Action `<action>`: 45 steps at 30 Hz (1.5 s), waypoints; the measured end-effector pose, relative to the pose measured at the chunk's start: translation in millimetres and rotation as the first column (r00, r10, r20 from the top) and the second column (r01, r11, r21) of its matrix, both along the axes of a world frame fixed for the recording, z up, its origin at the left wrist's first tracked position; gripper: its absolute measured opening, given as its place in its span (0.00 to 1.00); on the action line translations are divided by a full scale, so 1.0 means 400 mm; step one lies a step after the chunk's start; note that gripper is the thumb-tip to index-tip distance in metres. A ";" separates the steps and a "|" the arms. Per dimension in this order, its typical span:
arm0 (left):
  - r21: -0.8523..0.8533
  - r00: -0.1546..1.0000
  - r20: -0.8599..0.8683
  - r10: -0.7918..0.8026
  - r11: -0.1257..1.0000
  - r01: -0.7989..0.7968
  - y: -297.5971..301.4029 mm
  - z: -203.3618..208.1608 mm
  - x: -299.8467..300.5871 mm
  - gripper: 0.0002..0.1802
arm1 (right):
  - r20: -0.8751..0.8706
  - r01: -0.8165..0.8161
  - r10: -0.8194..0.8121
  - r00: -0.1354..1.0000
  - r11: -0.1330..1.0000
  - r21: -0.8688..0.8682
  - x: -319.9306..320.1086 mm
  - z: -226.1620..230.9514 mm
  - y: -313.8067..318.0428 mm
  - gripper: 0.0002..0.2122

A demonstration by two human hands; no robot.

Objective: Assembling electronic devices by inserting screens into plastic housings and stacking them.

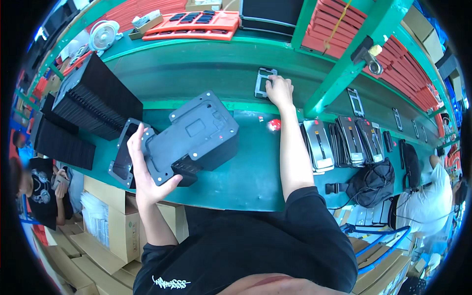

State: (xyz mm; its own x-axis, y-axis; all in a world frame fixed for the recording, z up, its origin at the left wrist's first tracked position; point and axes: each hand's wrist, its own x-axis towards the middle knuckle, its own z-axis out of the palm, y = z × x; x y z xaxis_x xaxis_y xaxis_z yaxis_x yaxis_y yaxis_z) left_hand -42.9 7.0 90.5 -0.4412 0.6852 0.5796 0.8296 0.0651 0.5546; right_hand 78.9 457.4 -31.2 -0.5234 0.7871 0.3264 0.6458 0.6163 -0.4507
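Observation:
My right hand (280,91) reaches forward onto the recessed green conveyor. Its bent fingers grip the right side of a thin silver-and-black rectangular frame (259,84). My left hand (143,172) is at the narrow end of a stack of black moulded plastic trays (191,129) on the green bench. Its fingers and thumb are spread against the tray end, thumb nearest me. The top tray has a wide far part, a narrower near part and small pale dots at its corners. Another black tray (122,164) lies partly behind my left hand.
Tall black tray stacks (93,101) stand at left. Several bundled flat panels (319,147) and a black bag (373,183) lie at right. A green post (356,59) rises beside my right arm. More frames (355,102) lie along the conveyor. Cardboard boxes (110,226) sit below left; a person (425,199) is at right.

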 end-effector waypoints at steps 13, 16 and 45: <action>0.091 0.990 0.129 -0.053 0.995 0.041 0.005 -0.008 0.009 0.74 | 0.263 0.278 -0.338 0.904 0.930 0.238 0.024 -0.023 0.131 0.13; 0.072 0.988 0.147 -0.045 0.997 0.034 0.004 -0.016 0.005 0.77 | 0.157 0.152 -0.127 0.979 0.975 -0.161 0.022 0.057 0.109 0.13; -0.030 0.998 0.018 -0.068 0.997 0.068 -0.019 0.064 0.019 0.49 | -0.066 -0.552 0.598 0.799 0.772 0.315 0.121 0.506 -0.615 0.11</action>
